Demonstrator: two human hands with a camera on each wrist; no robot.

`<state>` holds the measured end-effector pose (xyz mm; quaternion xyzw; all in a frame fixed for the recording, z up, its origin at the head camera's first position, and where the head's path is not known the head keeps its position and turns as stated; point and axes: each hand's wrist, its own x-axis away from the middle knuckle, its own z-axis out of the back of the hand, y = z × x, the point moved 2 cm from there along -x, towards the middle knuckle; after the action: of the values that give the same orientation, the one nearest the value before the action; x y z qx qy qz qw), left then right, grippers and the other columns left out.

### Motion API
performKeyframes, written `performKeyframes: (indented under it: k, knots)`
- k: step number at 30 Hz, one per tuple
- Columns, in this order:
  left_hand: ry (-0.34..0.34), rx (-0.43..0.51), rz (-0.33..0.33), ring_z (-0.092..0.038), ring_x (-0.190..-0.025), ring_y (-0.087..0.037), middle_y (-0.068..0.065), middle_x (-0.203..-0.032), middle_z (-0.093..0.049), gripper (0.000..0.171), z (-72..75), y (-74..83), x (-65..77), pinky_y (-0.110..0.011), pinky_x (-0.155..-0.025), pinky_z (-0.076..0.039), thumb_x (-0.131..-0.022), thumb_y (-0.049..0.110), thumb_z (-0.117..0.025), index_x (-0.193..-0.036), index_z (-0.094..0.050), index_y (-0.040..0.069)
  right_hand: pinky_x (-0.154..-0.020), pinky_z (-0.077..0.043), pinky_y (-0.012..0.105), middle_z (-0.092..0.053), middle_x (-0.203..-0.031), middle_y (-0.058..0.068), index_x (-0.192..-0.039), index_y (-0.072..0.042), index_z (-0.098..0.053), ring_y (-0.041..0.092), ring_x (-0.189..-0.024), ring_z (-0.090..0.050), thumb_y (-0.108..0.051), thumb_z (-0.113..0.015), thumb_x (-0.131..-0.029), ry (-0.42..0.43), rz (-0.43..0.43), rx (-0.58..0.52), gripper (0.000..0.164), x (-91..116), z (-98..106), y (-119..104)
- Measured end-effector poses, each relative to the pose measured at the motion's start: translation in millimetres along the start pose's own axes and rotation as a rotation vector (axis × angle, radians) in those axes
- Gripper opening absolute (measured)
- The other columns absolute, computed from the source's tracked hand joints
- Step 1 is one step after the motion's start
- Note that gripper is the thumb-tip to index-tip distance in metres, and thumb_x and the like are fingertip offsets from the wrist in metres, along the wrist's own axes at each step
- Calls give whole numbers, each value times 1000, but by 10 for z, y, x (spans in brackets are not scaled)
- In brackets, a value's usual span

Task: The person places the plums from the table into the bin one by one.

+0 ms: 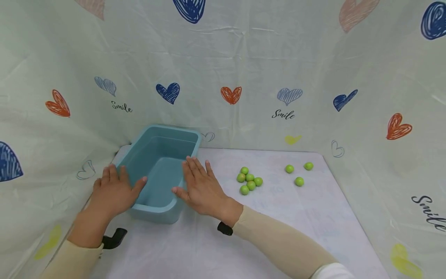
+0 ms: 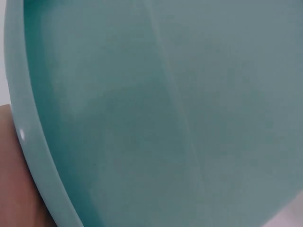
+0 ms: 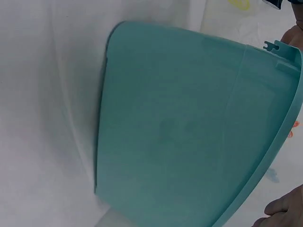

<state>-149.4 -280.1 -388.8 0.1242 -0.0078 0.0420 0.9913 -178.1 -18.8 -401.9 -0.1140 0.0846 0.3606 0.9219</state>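
A light blue plastic tub (image 1: 158, 209) stands on the left of the white-covered table, its open top facing up. My left hand (image 1: 113, 193) lies at its left rim, fingers straight and thumb spread out over the inside. At the right rim is my right hand (image 1: 203, 190), palm down, with straight fingers along the edge and the thumb pointing inward. The left wrist view is filled by the tub's wall (image 2: 123, 118), with part of a hand (image 2: 16, 179) beside the rim. In the right wrist view, the tub's outer side (image 3: 180, 123) has a small notched tab (image 3: 274, 46) near a corner.
Several small round green fruits (image 1: 249, 177) lie clustered right of the tub. Three more, one being a green fruit (image 1: 299, 181), are spread farther right. Behind the table hangs a pale sheet (image 1: 251, 69) printed with hearts.
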Motion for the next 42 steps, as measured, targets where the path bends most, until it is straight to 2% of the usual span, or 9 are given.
performKeyframes:
  k: [4,9,17,22,27,34,38,42]
  knots:
    - [-4,-1,-16,-8,-148,-72,-56,-157,-5,100,-36,179,21,-85,-114,-15,-108,56,-47,-151,-18,-29,-132,-12,59,-15,-175,21,-166,1,-23,34,-164,-10,-60,-37,-111,-58,-81,-49,83,6,45,59]
    - [-25,-9,-70,-7,-149,-71,-55,-158,-6,100,-60,344,60,-83,-117,-14,-107,56,-49,-151,-21,-29,-131,-14,60,-16,-175,22,-165,3,-23,35,-164,-9,-56,-42,-111,-102,-165,-14,82,25,74,140]
    - [-74,-21,-105,-5,-151,-69,-53,-159,-5,106,-66,518,137,-79,-120,-13,-105,63,-50,-152,-21,-27,-132,-11,60,-18,-174,23,-164,6,-25,36,-164,-11,-46,-44,-111,-165,-221,-10,77,49,161,276]
    - [-95,-18,-122,-5,-151,-69,-54,-159,-6,112,-86,606,206,-79,-120,-14,-102,68,-52,-152,-22,-27,-132,-7,59,-18,-174,22,-164,5,-25,35,-164,-11,-46,-45,-109,-219,-242,-18,78,80,217,406]
    - [-133,-14,-142,-4,-152,-68,-52,-160,-6,118,-81,709,264,-77,-122,-13,-98,75,-51,-153,-23,-26,-133,-4,55,-20,-174,20,-165,3,-26,32,-164,-12,-42,-49,-104,-239,-252,-35,79,126,257,524]
    - [-167,-16,-189,-6,-154,-64,-48,-163,-9,118,-55,813,293,-75,-123,-16,-97,74,-57,-154,-24,-24,-134,-9,51,-27,-171,23,-162,7,-30,35,-163,-20,-34,-55,-97,-224,-206,-63,81,224,320,621]
    - [-164,-25,-218,-7,-155,-62,-45,-165,-10,114,-75,822,278,-74,-123,-16,-98,69,-59,-155,-25,-23,-133,-10,52,-27,-171,24,-162,8,-31,36,-162,-21,-33,-57,-96,-226,-167,-73,81,304,345,659]
    - [-130,-32,-274,-9,-156,-59,-43,-166,-11,105,-123,808,248,-74,-123,-17,-101,63,-59,-155,-27,-22,-133,-9,53,-28,-171,24,-161,9,-32,36,-162,-21,-31,-60,-95,-234,-147,-80,82,405,364,694]
